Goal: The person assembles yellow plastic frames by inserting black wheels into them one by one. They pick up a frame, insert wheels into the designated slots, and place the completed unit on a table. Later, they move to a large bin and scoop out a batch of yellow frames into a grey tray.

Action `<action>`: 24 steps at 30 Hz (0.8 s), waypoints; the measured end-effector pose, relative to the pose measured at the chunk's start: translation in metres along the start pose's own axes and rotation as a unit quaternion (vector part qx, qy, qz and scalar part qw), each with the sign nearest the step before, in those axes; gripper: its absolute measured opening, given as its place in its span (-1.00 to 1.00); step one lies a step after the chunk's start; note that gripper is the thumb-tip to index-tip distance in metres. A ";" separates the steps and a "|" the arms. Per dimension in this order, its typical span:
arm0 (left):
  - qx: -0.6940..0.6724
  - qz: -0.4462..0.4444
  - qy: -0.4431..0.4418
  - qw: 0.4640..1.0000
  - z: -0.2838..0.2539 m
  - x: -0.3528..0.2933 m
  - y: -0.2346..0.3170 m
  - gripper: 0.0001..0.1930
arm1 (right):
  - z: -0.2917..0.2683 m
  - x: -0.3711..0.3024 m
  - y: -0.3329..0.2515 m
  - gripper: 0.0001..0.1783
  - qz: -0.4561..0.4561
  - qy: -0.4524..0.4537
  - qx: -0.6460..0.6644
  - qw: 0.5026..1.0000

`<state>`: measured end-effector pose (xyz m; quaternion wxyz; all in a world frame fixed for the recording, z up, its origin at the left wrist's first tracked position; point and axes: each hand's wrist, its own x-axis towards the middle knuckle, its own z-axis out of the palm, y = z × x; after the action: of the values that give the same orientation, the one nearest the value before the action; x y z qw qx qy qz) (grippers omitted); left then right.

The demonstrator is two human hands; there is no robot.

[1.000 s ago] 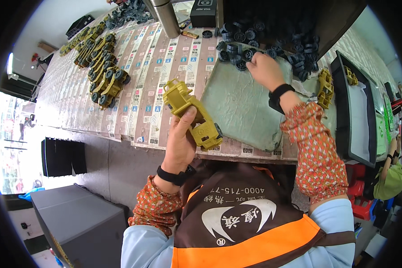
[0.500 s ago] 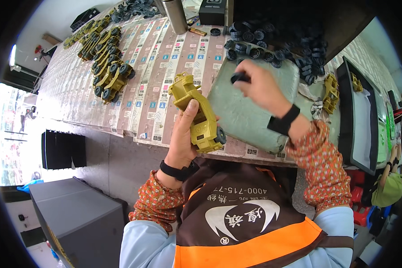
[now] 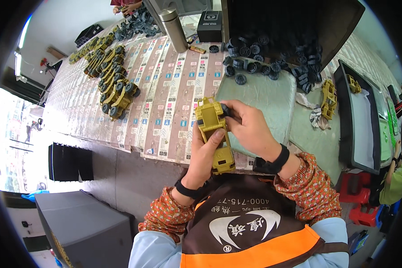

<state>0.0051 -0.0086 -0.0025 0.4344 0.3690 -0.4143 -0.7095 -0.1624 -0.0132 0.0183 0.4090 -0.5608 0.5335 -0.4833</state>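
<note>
My left hand point(image 3: 202, 154) is wrapped round a yellow toy truck body point(image 3: 211, 117), holding it above the table's near edge. Against the truck's far right corner, my right hand point(image 3: 251, 129) pinches a black toy wheel point(image 3: 226, 110). Whether the wheel sits on an axle there cannot be seen. Beneath the right hand lies a pale green mat point(image 3: 272, 100). A loose wheel point(image 3: 240, 79) rests on its far part, and a heap of black wheels point(image 3: 254, 48) spreads behind it.
Rows of yellow toy trucks with wheels point(image 3: 120, 96) stand at the left. A steel flask point(image 3: 174, 31) and black box point(image 3: 210, 26) are at the back. To the right are more truck bodies point(image 3: 328, 99) and a black tray point(image 3: 361, 120). Other people's hands show at the far left and right.
My right hand has come from the wheel heap to the truck with a wheel. The left hand has turned the truck more upright and moved it right and nearer.
</note>
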 end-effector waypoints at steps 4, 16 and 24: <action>0.012 0.010 -0.003 1.000 0.002 0.000 -0.001 -0.48 | 0.001 -0.004 0.004 -0.65 0.033 0.008 0.011 0.999; -0.007 0.000 0.002 1.000 0.001 0.000 -0.007 -0.52 | 0.010 -0.012 0.008 -0.66 -0.071 0.083 0.013 0.994; 0.046 0.020 -0.032 0.998 -0.004 0.000 -0.017 -0.51 | 0.002 -0.035 -0.019 -0.36 -0.120 0.022 -0.201 0.972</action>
<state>0.0036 -0.0051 -0.0192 0.4176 0.3573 -0.4680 -0.6921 -0.1551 0.0229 0.0328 0.2150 -0.6807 0.5572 -0.4242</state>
